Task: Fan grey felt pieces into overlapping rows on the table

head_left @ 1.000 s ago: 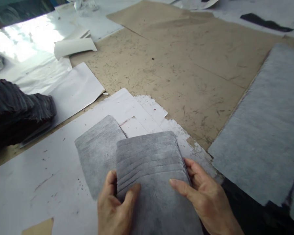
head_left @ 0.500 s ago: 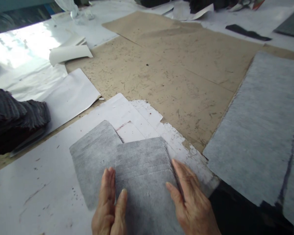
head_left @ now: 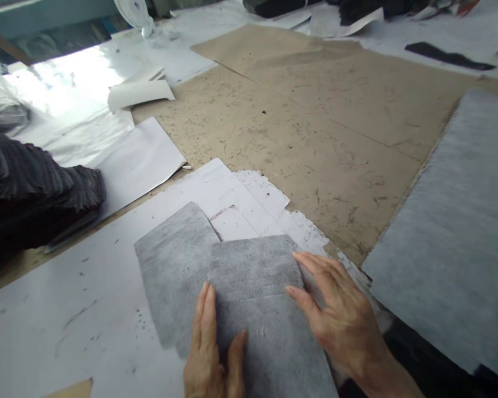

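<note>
A stack of grey, felt-like fabric pieces [head_left: 265, 309] lies in front of me, its layers slightly stepped near the top. Along its left edge rests my left hand [head_left: 211, 348], fingers stretched out and the thumb on the top piece. My right hand [head_left: 336, 304] is at the upper right edge, fingers and thumb spread, fingertips touching the stack's side and top. A second grey piece or stack [head_left: 174, 271] lies to the left, partly covered by the first. Both lie on white paper sheets [head_left: 95, 287].
Brown paper [head_left: 315, 127] with dark thread scraps covers the middle of the table. A large grey fabric sheet [head_left: 452, 221] lies at the right. Dark frayed fabric layers [head_left: 45, 182] are piled at the left. A curled white paper [head_left: 141, 95] and a dark strip [head_left: 448, 55] lie farther back.
The view has shifted a little to the left. My right hand has moved up along the stack's right edge, and the stack's top layers look more even there.
</note>
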Motion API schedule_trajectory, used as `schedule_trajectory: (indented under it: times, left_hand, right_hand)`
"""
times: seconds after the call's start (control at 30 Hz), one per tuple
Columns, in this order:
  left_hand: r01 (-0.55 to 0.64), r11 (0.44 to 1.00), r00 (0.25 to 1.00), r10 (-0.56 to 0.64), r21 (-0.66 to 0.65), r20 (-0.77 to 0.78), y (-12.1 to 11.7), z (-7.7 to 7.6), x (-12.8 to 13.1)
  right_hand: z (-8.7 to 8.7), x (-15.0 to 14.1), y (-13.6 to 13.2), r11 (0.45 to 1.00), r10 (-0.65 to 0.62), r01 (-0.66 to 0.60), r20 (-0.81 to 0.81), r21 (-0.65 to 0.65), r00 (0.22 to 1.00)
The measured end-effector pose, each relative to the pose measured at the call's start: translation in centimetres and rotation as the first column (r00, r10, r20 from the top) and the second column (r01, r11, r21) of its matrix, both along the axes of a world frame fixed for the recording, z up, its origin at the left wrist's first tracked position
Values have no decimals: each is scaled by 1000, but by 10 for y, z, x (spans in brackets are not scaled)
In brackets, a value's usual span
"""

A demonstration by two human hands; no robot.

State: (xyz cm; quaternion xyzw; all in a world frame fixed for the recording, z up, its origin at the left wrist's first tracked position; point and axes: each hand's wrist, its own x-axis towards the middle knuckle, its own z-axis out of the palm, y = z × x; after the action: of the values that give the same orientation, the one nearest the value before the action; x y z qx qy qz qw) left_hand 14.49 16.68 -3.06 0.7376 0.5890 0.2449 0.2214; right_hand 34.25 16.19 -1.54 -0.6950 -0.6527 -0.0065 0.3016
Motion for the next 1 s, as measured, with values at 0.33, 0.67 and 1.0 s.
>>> schedule_trajectory:
  times: [0.33, 0.67, 1.0]
  left_hand:
    - [37, 999, 999, -36, 19, -6, -1, -7, 2]
    - [45, 998, 999, -43, 48, -29, 1, -7, 0]
    - [347, 915, 924, -295, 205, -243, 81, 10, -11]
  right_hand:
    - [-4, 18, 41, 942, 76, -89, -52, -322, 996]
    - [-4, 7, 29, 963, -113, 104, -22, -250, 993]
    - [5, 18, 50, 946, 123, -131, -47, -295, 991]
